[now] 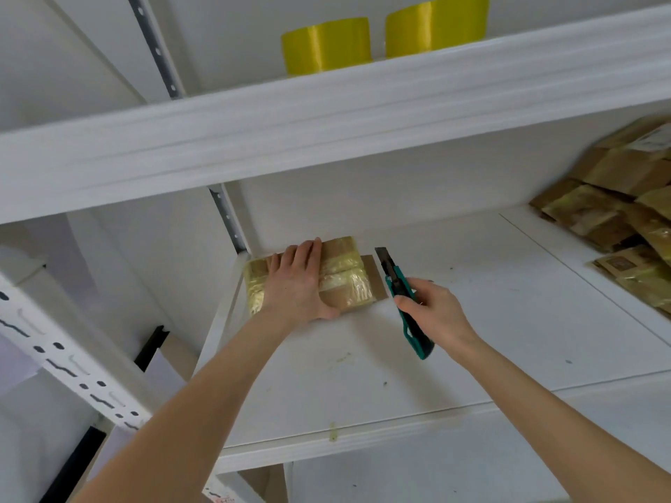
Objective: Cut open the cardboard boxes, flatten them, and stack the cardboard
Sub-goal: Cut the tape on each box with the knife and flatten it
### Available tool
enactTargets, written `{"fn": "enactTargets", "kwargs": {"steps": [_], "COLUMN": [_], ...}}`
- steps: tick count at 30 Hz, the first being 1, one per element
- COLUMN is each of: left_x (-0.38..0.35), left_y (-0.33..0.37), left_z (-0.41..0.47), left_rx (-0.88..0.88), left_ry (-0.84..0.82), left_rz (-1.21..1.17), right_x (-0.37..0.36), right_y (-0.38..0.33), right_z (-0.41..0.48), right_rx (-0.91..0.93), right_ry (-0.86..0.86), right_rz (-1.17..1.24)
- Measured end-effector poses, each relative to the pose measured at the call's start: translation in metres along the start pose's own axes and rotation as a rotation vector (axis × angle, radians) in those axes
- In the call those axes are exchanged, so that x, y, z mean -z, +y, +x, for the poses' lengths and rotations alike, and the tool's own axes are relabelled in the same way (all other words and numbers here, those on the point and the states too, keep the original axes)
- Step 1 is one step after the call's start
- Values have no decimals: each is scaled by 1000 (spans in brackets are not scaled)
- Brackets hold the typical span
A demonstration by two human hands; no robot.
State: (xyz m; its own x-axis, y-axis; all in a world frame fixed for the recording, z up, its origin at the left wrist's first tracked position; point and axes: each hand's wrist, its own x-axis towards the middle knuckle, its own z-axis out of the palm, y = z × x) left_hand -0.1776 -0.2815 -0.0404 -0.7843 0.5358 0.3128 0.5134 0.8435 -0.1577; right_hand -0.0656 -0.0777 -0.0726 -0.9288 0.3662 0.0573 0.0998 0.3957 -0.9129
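A flat piece of brown cardboard (348, 281), wrapped in strips of yellowish clear tape, lies at the back left corner of the white shelf (472, 321). My left hand (296, 285) presses down on it with straight fingers. Just right of the cardboard, my right hand (435, 312) grips a teal and black utility knife (399, 295). Its blade is extended and points toward the shelf's back wall, close to the cardboard's right edge.
A loose heap of taped brown cardboard pieces (617, 212) fills the shelf's right end. Two yellow tape rolls (326, 43) stand on the shelf above. A perforated metal upright (72, 361) runs along the left, and the upper shelf's front edge (326, 128) overhangs.
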Motion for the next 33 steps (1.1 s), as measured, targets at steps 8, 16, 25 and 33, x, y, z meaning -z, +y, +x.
{"fn": "enactTargets", "kwargs": {"steps": [8, 16, 25, 33], "left_x": [-2, 1, 0, 0], "left_y": [12, 12, 8, 7], "left_z": [0, 0, 3, 4], "left_rx": [-36, -41, -42, -65], "left_ry": [-18, -26, 3, -17], "left_rz": [41, 5, 19, 37], "right_x": [15, 22, 31, 34], "right_y": [1, 9, 21, 18], "right_z": [8, 19, 20, 15], "right_rx": [138, 175, 157, 160], "right_ry": [9, -88, -238, -255], "right_rz": [-343, -219, -91, -220]}}
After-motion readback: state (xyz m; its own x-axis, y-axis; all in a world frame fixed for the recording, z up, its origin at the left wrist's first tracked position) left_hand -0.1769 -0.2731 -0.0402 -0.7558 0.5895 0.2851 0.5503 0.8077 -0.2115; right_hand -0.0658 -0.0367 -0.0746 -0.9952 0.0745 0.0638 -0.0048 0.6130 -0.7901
